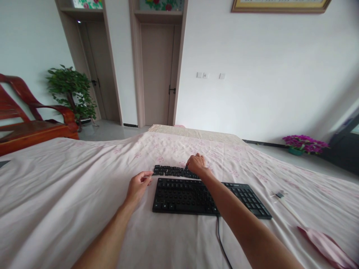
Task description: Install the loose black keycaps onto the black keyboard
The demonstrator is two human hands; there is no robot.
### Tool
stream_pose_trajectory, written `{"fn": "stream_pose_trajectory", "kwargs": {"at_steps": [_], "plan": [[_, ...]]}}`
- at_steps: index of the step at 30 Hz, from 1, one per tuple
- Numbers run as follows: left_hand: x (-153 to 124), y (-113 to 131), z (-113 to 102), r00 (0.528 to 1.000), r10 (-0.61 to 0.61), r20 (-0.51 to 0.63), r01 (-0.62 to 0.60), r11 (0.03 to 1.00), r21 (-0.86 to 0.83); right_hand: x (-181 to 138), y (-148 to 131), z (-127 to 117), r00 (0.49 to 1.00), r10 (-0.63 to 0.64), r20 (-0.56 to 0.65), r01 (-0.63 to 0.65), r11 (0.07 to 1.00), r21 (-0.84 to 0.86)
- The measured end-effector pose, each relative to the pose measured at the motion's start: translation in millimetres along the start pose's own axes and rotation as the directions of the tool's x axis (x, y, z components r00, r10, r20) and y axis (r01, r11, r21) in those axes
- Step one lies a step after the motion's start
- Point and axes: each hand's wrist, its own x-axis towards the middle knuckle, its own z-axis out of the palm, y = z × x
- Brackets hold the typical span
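A black computer keyboard (182, 196) lies on the pink patterned cloth, many of its keycaps off in the left and middle parts. Just beyond it, loose black keycaps (171, 171) are laid out in rows. My left hand (138, 185) is at the left end of these rows, its index fingertip against the end keycap and its thumb slightly apart. Over the right part of the rows is my right hand (196, 162), fingers curled down and closed on what looks like a keycap (186, 166). My right forearm hides part of the keyboard.
A thin pale stick with a small black block and wires (279, 195) lies right of the keyboard, near a pink cloth piece (325, 241). The keyboard's cable (221, 239) runs towards me. A wooden chair (36, 112) and plant (71, 91) stand at left; purple flowers (305, 143) at right.
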Motion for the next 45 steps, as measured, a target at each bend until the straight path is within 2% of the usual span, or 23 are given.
{"fn": "stream_pose_trajectory", "kwargs": {"at_steps": [11, 19, 38, 45], "plan": [[-1, 6, 1, 1.000, -0.011, 0.006, 0.011, 1.000, -0.009, 17, -7, 3, 0.998, -0.025, 0.064, 0.032, 0.995, -0.097], [0, 1, 0, 1.000, 0.008, 0.000, -0.008, 1.000, 0.000, 13, -9, 3, 0.993, -0.091, 0.073, 0.100, 0.986, -0.132], [1, 1, 0, 1.000, 0.015, 0.013, -0.015, 1.000, -0.004, 9, -14, 2, 0.973, -0.225, 0.049, 0.230, 0.955, -0.190], [0, 1, 0, 1.000, 0.010, 0.010, -0.010, 1.000, 0.006, -8, -8, -17, 0.976, -0.214, -0.043, 0.210, 0.974, -0.089]]}}
